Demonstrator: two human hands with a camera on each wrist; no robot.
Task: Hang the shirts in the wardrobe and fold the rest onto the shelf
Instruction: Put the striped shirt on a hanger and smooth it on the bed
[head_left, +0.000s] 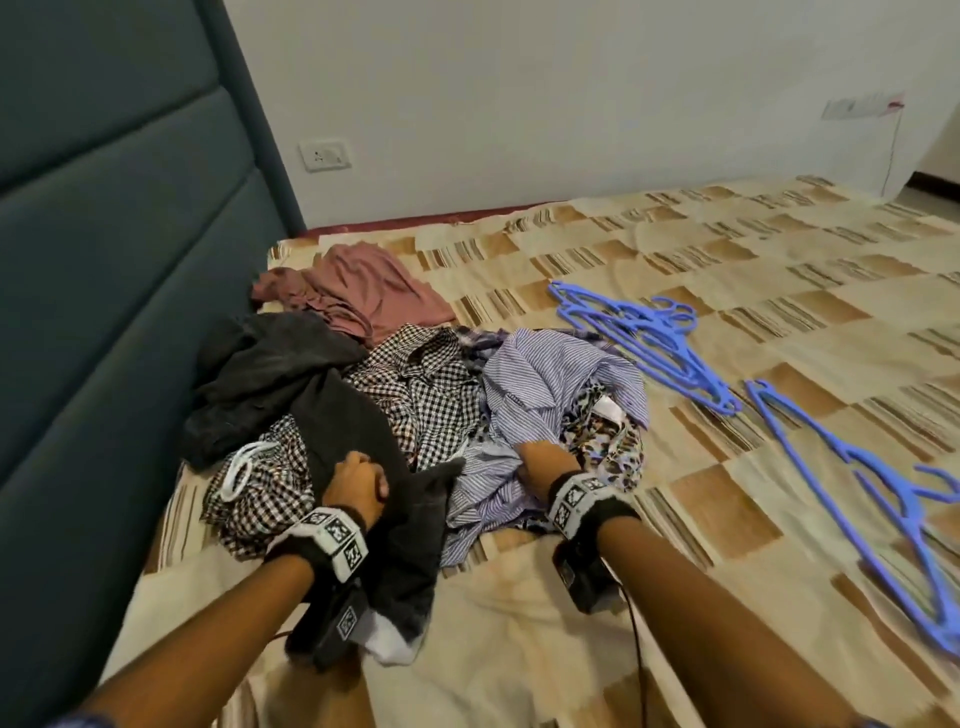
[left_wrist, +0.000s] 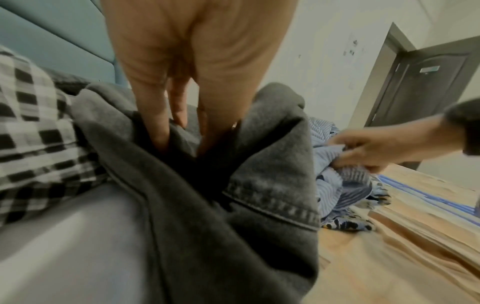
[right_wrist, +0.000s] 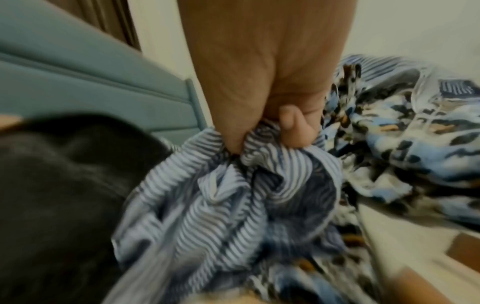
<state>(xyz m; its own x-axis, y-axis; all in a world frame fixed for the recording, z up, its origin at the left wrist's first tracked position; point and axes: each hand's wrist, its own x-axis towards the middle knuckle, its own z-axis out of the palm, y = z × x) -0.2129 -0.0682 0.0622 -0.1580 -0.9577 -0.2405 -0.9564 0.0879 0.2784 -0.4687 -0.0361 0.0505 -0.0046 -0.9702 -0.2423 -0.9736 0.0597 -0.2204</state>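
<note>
A heap of clothes lies on the bed. My left hand (head_left: 358, 480) grips a dark grey denim garment (head_left: 291, 384), its fingers (left_wrist: 158, 127) sunk into the folds of that dark grey denim garment (left_wrist: 259, 144). My right hand (head_left: 543, 460) clutches a bunched blue striped shirt (head_left: 550, 374); in the right wrist view the fingers (right_wrist: 288, 127) curl round the blue striped shirt (right_wrist: 207, 201). A black-and-white checked shirt (head_left: 431, 395) lies between them. A dusty pink garment (head_left: 358, 291) sits behind, and a patterned blue-and-brown garment (head_left: 608, 431) lies under the striped shirt.
Several blue plastic hangers (head_left: 654, 338) lie on the chequered beige bedspread (head_left: 727, 260) to the right, with another blue hanger (head_left: 883, 509) nearer the right edge. A teal padded headboard (head_left: 104, 260) stands on the left. A dark door (left_wrist: 426, 86) shows in the left wrist view.
</note>
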